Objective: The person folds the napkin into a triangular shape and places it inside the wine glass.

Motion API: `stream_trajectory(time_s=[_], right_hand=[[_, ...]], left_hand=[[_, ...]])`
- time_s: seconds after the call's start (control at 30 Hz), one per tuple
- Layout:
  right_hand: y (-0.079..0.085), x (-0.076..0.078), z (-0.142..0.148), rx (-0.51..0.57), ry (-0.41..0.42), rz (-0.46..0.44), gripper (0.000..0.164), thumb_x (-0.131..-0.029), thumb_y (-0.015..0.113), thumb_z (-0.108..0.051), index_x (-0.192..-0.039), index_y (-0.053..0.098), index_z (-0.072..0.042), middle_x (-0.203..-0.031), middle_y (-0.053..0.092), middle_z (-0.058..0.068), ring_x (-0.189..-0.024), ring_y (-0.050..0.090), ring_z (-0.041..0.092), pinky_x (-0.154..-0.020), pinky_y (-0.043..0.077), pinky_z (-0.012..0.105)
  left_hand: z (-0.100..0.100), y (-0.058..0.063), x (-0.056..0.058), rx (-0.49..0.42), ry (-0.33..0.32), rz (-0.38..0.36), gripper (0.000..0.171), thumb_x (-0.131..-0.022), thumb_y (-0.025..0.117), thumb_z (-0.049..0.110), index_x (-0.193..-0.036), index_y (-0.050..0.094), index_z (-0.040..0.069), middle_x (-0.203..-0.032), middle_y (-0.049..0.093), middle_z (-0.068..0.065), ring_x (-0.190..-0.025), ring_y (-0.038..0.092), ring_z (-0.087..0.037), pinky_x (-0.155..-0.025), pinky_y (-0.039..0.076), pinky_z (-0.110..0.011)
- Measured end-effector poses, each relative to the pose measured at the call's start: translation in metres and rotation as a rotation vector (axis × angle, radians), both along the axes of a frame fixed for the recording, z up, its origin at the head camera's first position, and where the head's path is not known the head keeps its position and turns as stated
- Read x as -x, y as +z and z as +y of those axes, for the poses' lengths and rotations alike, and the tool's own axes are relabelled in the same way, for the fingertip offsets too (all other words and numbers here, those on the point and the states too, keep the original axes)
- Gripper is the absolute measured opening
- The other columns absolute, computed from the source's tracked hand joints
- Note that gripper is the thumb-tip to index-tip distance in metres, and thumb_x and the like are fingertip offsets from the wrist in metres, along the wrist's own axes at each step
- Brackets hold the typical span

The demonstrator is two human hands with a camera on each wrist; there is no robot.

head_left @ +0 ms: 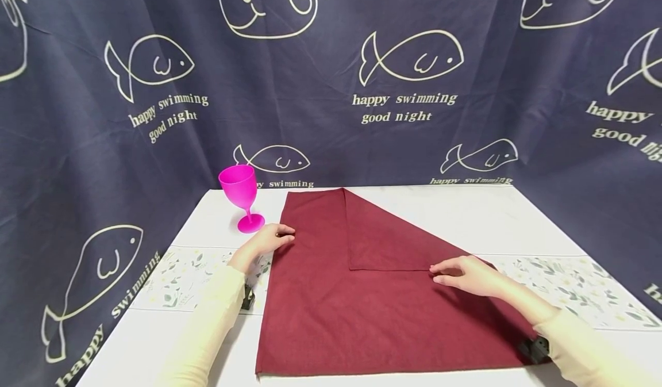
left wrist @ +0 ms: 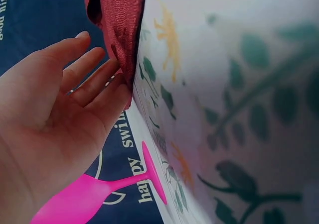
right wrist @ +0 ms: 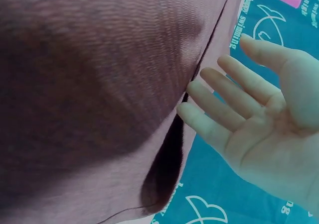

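A dark-red woven cloth lies partly folded on a white, leaf-printed table; a person's left hand, fingers relaxed, meets its edge near a bright-pink stemmed goblet, the right hand, fingers extended, at the folded flap.

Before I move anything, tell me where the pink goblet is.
In the head view, the pink goblet stands upright at the left of the white table, just beyond the left hand and left of the red cloth.
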State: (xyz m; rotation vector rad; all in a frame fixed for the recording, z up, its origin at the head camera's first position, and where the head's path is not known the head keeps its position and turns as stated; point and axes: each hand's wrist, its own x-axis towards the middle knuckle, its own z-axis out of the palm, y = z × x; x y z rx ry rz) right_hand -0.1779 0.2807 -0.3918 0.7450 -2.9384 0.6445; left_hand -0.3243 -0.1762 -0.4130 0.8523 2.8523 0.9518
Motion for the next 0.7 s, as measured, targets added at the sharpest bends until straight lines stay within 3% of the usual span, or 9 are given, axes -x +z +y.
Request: stream_trajectory(time_s=[0.37,0.7], right_hand=[[-0.0051,-0.0056,0.0046,-0.023,-0.035,-0.015,0.027,-0.086,0.066,-0.03,-0.104,0.073,-0.011,-0.102,0.072,0.005,-0.098,0.066,0.024,-0.08,0.052,0.033],[-0.0038,0.0043,0.0077,-0.043,-0.058,0.006,0.028,-0.087,0.064,-0.027,-0.106,0.072,-0.008,-0.105,0.071,0.01,-0.098,0.067,0.027,-0.079,0.053,0.036]], left_hand=[[-0.0032,-0.002,-0.0004,0.014,-0.006,0.013,0.028,-0.091,0.058,0.013,-0.109,0.065,-0.006,-0.106,0.068,-0.018,-0.102,0.062,-0.03,-0.093,0.047,-0.044],[0.0008,0.0017,-0.0009,0.004,0.029,-0.003,0.024,-0.09,0.059,0.013,-0.106,0.067,-0.004,-0.103,0.068,-0.016,-0.1,0.06,-0.028,-0.095,0.045,-0.043]])
